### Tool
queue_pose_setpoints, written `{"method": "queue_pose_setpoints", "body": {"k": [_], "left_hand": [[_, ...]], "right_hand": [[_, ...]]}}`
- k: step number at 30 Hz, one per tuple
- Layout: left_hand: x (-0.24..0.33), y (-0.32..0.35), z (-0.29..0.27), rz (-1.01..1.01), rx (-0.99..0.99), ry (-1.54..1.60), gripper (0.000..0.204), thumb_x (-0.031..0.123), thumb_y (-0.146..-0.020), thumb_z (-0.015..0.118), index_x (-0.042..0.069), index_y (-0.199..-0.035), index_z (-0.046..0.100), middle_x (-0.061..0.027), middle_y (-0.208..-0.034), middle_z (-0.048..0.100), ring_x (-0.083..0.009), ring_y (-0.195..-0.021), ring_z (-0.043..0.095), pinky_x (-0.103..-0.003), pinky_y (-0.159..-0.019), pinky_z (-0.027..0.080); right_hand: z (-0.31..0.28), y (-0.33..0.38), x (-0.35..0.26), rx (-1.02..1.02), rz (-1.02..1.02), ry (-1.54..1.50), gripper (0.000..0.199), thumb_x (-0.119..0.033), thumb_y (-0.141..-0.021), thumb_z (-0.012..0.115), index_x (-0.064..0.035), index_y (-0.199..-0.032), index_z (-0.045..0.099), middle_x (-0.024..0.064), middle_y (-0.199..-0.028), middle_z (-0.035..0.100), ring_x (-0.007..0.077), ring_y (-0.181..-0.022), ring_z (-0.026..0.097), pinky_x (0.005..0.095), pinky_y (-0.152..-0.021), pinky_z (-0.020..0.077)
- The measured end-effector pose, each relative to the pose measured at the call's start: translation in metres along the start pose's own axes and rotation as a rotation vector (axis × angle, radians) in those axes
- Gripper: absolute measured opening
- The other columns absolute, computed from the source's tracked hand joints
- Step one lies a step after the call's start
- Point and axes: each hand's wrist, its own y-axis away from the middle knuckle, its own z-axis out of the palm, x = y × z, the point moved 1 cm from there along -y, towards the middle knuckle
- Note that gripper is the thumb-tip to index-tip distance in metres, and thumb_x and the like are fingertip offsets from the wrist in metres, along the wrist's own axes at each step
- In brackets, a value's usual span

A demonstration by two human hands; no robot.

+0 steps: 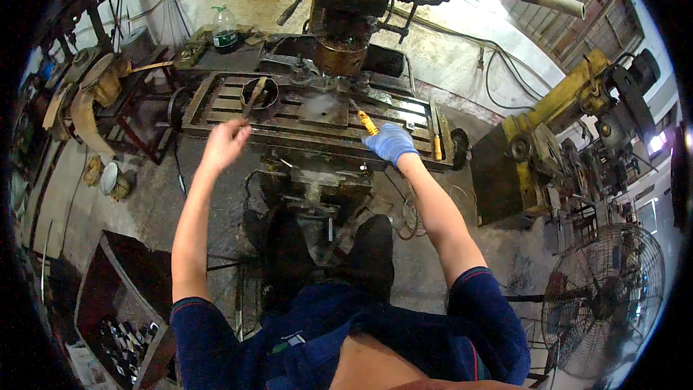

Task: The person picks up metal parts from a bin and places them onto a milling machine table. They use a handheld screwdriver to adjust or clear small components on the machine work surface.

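Note:
My left hand [228, 144], bare, is closed at the lower end of a brush [253, 103] with a long dark handle. The brush's far end dips into a round metal pot [270, 107] on the slotted machine table [216, 117]. In a blue glove, my right hand [392, 144] is wrapped round a tool with a ridged yellow handle [367, 123]. Its thin tip points up toward a flat metal block [324, 110] at the table's middle. Another tool with an orange-yellow handle [437, 147] lies near the table's right end.
A dark machine head [341, 52] hangs over the table's back. Behind, at left, stands a clear bottle with a green label [224, 37]. A bin of metal pieces [128, 332] sits at lower left, a caged fan [605, 300] at lower right. A yellow machine [530, 137] stands right.

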Motion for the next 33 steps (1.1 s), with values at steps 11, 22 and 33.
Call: {"method": "queue_pose_setpoints", "body": {"k": [11, 22, 33], "left_hand": [[-0.004, 0.080, 0.125, -0.479, -0.241, 1.067, 0.027, 0.004, -0.083, 0.040, -0.005, -0.106, 0.051, -0.0174, -0.080, 0.061, -0.0255, -0.070, 0.063, -0.033, -0.061, 0.054], [0.014, 0.197, 0.045, -0.704, 0.228, 1.136, 0.023, 0.005, -0.079, 0.050, 0.000, -0.102, 0.051, -0.0078, -0.073, 0.058, -0.0151, -0.065, 0.058, -0.028, -0.062, 0.051], [0.080, 0.367, -0.237, -0.639, 0.553, -0.488, 0.029, 0.013, -0.080, 0.057, -0.002, -0.105, 0.056, -0.0133, -0.089, 0.063, -0.0184, -0.080, 0.059, -0.030, -0.074, 0.046]], "right_hand": [[0.056, 0.135, -0.008, -0.307, -0.567, -0.242, 0.044, -0.045, -0.073, 0.061, -0.0017, -0.073, 0.060, 0.0178, -0.063, 0.056, 0.0261, -0.056, 0.055, 0.0365, -0.054, 0.0428], [0.084, 0.160, -0.048, -0.639, -0.730, -0.534, 0.029, -0.030, -0.073, 0.065, -0.0034, -0.083, 0.062, 0.0190, -0.063, 0.055, 0.0265, -0.055, 0.057, 0.0341, -0.053, 0.0433], [0.062, 0.150, -0.074, -0.998, -0.637, -0.827, 0.049, -0.033, -0.070, 0.069, 0.0012, -0.103, 0.058, -0.0020, -0.077, 0.057, 0.0075, -0.064, 0.050, 0.0230, -0.059, 0.0418]]}}
